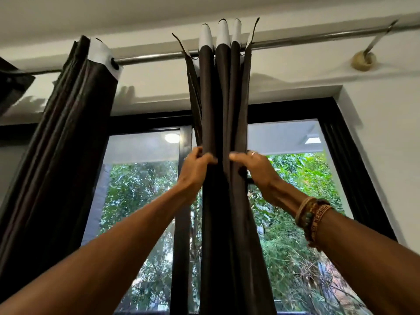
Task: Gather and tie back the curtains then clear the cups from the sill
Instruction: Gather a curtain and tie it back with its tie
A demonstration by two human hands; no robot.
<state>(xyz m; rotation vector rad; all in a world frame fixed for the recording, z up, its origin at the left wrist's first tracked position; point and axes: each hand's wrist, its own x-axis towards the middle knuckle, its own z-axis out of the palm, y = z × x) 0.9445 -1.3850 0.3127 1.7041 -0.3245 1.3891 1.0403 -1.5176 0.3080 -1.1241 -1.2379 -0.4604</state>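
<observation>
A dark brown curtain [223, 105], bunched into narrow folds, hangs from the metal rod [295, 40] in the middle of the view. My left hand [195, 170] grips its left side with the thumb across the front folds. Opposite it, my right hand [254, 168] grips the right side at the same height, a ring on one finger and several bracelets on the wrist. A second dark curtain [68, 137] hangs gathered at the left end of the rod. The sill and the cups are out of view.
Behind the curtains is a black-framed window [341, 142] with green trees outside. A rod bracket [363, 61] is fixed to the white wall at upper right. Another dark object [13, 85] juts in at the far left edge.
</observation>
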